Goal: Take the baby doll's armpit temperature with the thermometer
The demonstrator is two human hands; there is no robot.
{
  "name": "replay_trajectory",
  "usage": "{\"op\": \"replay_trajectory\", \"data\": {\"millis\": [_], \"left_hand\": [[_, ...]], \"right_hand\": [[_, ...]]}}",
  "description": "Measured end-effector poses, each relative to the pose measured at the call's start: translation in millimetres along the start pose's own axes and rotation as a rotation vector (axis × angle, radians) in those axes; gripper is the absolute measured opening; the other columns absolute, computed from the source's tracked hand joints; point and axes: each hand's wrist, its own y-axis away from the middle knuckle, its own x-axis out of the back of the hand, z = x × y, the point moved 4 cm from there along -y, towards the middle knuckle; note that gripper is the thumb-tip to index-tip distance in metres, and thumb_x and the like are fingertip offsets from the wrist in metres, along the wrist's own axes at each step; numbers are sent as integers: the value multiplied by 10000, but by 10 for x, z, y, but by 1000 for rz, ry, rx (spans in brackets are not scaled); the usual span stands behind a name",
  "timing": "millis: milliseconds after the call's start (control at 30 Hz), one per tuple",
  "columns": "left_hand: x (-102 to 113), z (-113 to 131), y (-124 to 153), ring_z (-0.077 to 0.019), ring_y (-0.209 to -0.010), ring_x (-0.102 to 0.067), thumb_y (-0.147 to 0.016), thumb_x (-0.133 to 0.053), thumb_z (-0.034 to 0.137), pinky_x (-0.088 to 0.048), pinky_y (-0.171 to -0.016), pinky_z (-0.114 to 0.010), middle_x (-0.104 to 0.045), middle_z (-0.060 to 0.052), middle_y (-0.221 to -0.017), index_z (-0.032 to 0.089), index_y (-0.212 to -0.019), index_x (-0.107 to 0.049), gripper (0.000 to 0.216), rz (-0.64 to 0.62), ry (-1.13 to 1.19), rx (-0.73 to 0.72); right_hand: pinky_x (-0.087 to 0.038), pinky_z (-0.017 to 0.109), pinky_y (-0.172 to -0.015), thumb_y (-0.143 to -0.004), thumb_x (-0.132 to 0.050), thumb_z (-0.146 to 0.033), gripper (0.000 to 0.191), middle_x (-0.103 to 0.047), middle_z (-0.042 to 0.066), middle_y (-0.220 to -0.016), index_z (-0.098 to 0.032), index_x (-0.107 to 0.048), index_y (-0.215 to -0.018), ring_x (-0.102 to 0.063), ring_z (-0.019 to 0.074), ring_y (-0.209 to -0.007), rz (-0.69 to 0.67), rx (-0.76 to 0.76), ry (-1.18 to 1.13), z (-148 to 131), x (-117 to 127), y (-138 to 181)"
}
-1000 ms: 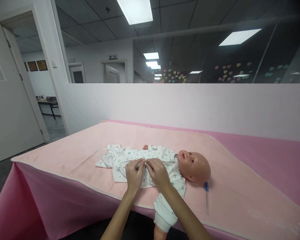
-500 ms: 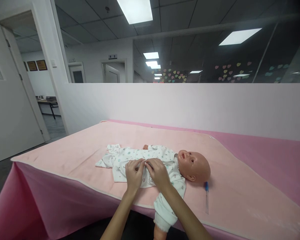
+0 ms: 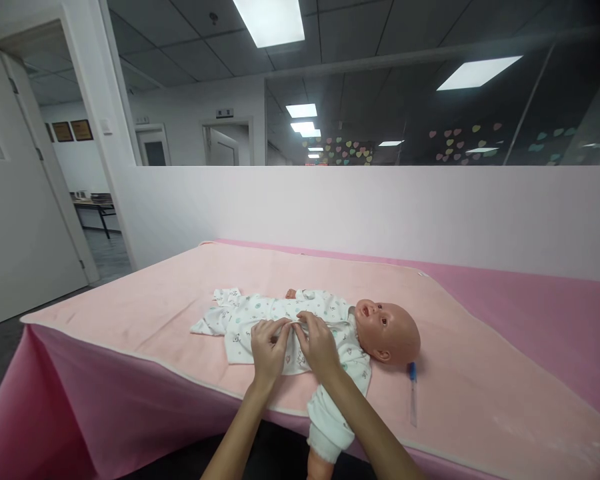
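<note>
A baby doll (image 3: 387,330) lies on its back on the pale pink blanket (image 3: 155,313), head to the right. It wears a white printed romper (image 3: 240,320). My left hand (image 3: 267,350) and my right hand (image 3: 320,343) rest on the doll's belly, fingertips meeting and pinching the romper's front edges together. One sleeved doll arm (image 3: 330,423) hangs over the table's near edge, under my right forearm.
A blue-tipped clear thermometer-like stick (image 3: 413,393) lies on the blanket right of the doll's head. A white partition wall (image 3: 380,213) runs behind the pink-covered table (image 3: 540,313). An open doorway (image 3: 87,200) stands at the left.
My right hand's fingers have shifted slightly along the romper's front; otherwise both hands and the doll stay put.
</note>
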Motion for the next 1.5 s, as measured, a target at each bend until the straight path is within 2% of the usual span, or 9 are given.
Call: {"op": "replay_trajectory", "data": {"millis": [300, 400, 533, 667, 833, 1000, 1233, 1333, 1500], "left_hand": [[10, -65, -13, -184, -733, -548, -784, -478, 263, -392, -759, -354, -657, -2, -749, 232, -786, -652, 177, 61, -57, 80], [6, -101, -32, -197, -792, -538, -753, -471, 193, -380, -772, -359, -645, -8, -808, 219, -819, -621, 166, 94, -107, 116], [-69, -62, -40, -204, -802, -517, -755, -462, 167, -355, -770, -360, -608, -22, -789, 213, -808, -613, 166, 42, -246, 32], [-132, 8, -31, -193, -785, -506, -777, -455, 164, -344, -770, -351, -570, -28, -785, 217, -814, -615, 173, -17, -313, -60], [-122, -13, -58, -216, -867, -502, -778, -441, 150, -335, -786, -363, -563, -41, -865, 219, -861, -607, 199, 11, -262, -12], [-93, -77, -81, -220, -896, -498, -780, -424, 143, -332, -806, -371, -560, -43, -896, 213, -888, -599, 217, 70, -218, 32], [-77, -110, -107, -230, -906, -499, -775, -421, 148, -331, -803, -379, -563, -46, -895, 216, -882, -599, 219, 78, -194, 51], [-72, -102, -108, -228, -881, -502, -775, -411, 138, -335, -791, -379, -564, -46, -882, 218, -877, -600, 229, 87, -174, 47], [77, -39, -43, -206, -812, -503, -783, -393, 110, -321, -826, -391, -549, -40, -793, 210, -765, -599, 230, 318, -139, -41]], "right_hand": [[-488, 333, -739, -825, -339, -87, 259, -631, 63, -834, -180, -567, -905, -582, 186, -834, 45, 0, -87, -24, 59, -48], [-485, 335, -815, -819, -332, -58, 296, -638, 66, -926, -187, -578, -922, -574, 178, -940, 213, -3, -168, -116, 290, 47], [-471, 353, -842, -811, -400, -53, 267, -642, 59, -928, -198, -569, -959, -575, 180, -951, 371, -40, -57, -194, 748, 521], [-424, 424, -874, -819, -452, -165, 188, -651, 67, -891, -193, -566, -965, -594, 209, -877, 251, -34, 249, -15, 1164, 1117], [-453, 409, -737, -816, -440, -416, 304, -649, 107, -877, -165, -575, -925, -601, 262, -824, 64, -378, 537, 507, 1543, 1505], [-430, 312, -588, -843, -330, -279, 290, -633, 57, -684, -176, -588, -929, -601, 210, -658, -92, -507, 640, 655, 1569, 1441], [-369, 305, -594, -828, -447, -365, 230, -633, 61, -719, -218, -622, -846, -575, 222, -697, -208, -347, 808, 471, 1450, 1274], [-363, 311, -597, -816, -455, -301, 194, -637, 65, -732, -212, -623, -854, -570, 221, -695, -201, -336, 833, 427, 1426, 1252], [-383, 289, -582, -777, -398, -189, 234, -629, 51, -666, -196, -622, -843, -586, 193, -644, -145, -431, 738, 473, 1500, 1217]]}}
